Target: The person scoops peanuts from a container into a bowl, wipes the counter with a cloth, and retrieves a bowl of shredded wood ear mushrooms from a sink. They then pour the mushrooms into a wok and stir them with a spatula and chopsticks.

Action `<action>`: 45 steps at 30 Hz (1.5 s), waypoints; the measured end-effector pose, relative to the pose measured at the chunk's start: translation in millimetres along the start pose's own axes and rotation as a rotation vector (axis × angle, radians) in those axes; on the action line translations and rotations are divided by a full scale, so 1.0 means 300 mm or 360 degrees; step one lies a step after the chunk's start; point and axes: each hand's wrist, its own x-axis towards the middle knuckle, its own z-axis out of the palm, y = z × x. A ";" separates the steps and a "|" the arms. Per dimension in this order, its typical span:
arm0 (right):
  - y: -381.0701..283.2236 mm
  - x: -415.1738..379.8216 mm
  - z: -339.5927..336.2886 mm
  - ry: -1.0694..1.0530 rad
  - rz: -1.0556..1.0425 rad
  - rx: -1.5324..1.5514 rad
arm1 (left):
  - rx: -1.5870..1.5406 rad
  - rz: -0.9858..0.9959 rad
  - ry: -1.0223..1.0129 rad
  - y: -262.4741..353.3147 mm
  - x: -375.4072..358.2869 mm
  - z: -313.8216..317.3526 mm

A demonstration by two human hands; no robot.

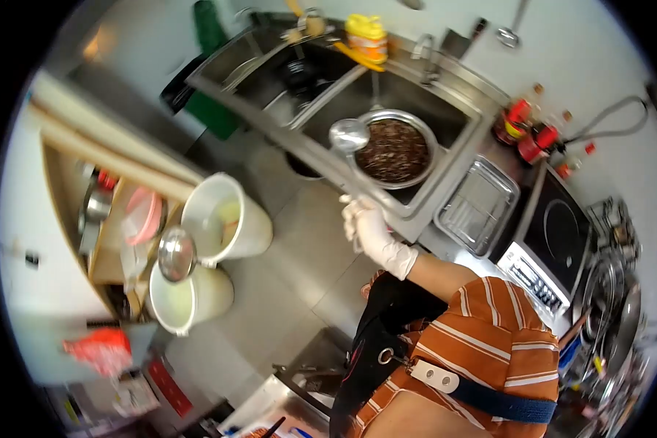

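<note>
My right hand [369,230], in a white glove, is closed around the handle of a metal ladle [349,135]. The ladle's round bowl hangs by the left rim of a metal basin [432,157]. Many small dark brown strips [393,150] fill that basin, which sits in the right compartment of a steel double sink [456,124]. Blur makes the grip hard to see in detail. My left hand is out of the picture.
Two white buckets [259,226] with pale liquid stand on the floor at left, with another metal ladle [177,254] at their rims. Right of the sink are a wire-racked tray [478,208], bottles [539,142] and an induction cooker [562,226]. A yellow jug [366,38] stands behind the sink.
</note>
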 end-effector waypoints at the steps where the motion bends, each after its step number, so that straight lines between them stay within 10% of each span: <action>1: -0.063 0.046 -0.095 0.0166 0.0113 0.0326 | -0.0071 0.0002 -0.0102 0.029 -0.008 0.057; 4: -0.153 0.091 -0.345 0.0809 -0.0165 0.0234 | -0.0290 -0.0809 -0.0513 0.046 -0.026 0.237; 12: -0.127 0.025 -0.905 0.1501 -0.0179 0.0083 | -0.0873 -0.0845 -0.1391 0.139 -0.226 0.639; 14: -0.047 0.028 -1.061 0.1146 -0.0115 0.0949 | -0.0892 -0.0786 -0.1560 0.239 -0.268 0.647; 16: 0.037 0.099 -1.158 0.1302 -0.0094 0.0756 | -0.0979 -0.0721 -0.1771 0.206 -0.305 0.721; 17: 0.004 0.089 -1.152 0.1389 0.0242 0.0172 | -0.0998 -0.0701 -0.1841 0.229 -0.334 0.735; 18: 0.148 0.146 -1.261 0.1345 -0.0198 -0.0138 | -0.1018 -0.0682 -0.1899 0.244 -0.348 0.742; 19: -0.054 0.045 -1.035 0.1598 0.0391 -0.1288 | -0.0953 -0.0841 -0.1887 0.238 -0.364 0.784; 21: -0.145 -0.098 -0.890 0.1695 0.0225 -0.1703 | -0.1026 -0.0718 -0.2098 0.235 -0.395 0.807; 28: -0.228 -0.602 -0.748 0.1740 -0.0888 -0.2114 | -0.1194 -0.0491 -0.2687 0.283 -0.509 0.763; 34: -0.425 -1.127 -0.703 0.2520 -0.1491 -0.2247 | -0.1106 -0.0513 -0.2974 0.286 -0.640 0.703; 40: -0.442 -1.514 -0.895 0.3037 -0.1610 -0.1512 | -0.1238 -0.0020 -0.3311 0.488 -0.816 0.477; 45: -0.431 -1.855 -1.383 0.3507 -0.1124 -0.1847 | -0.1427 0.0338 -0.3493 0.671 -1.084 0.183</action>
